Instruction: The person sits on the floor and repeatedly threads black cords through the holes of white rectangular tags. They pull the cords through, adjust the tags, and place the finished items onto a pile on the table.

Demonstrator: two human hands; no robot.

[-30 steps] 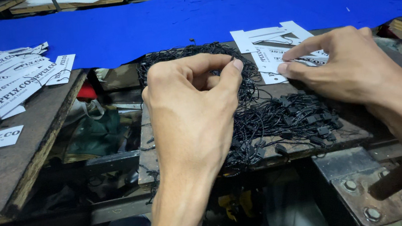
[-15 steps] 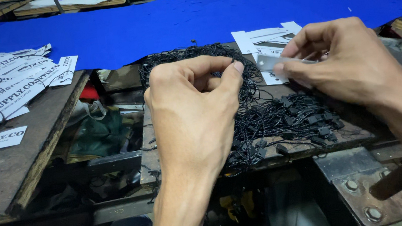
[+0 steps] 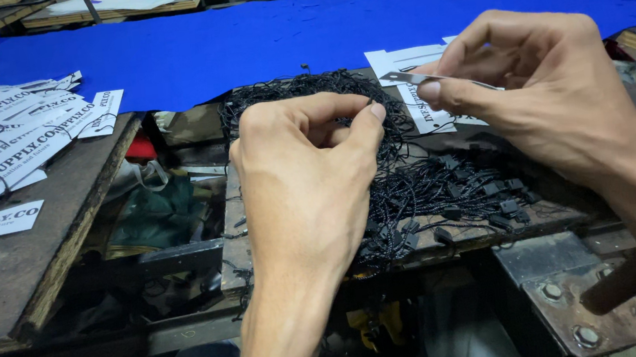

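while the left hand (image 3: 306, 180) is pinching a black cord (image 3: 370, 103) over the cord pile (image 3: 429, 190), the right hand (image 3: 553, 91) is pinching a paper tag (image 3: 411, 78) near the worktop's (image 3: 450, 239) far edge.

My left hand (image 3: 303, 174) covers the middle of the pile of black string loops (image 3: 445, 189), and I cannot tell whether a strand sits between its pinched thumb and forefinger. My right hand (image 3: 553, 91) hides most of the thin tag (image 3: 404, 77) it pinches and part of the white cards (image 3: 425, 108) behind. The stack of printed tags (image 3: 8, 148) runs off the left edge, and the space under the bench is too dark to read.
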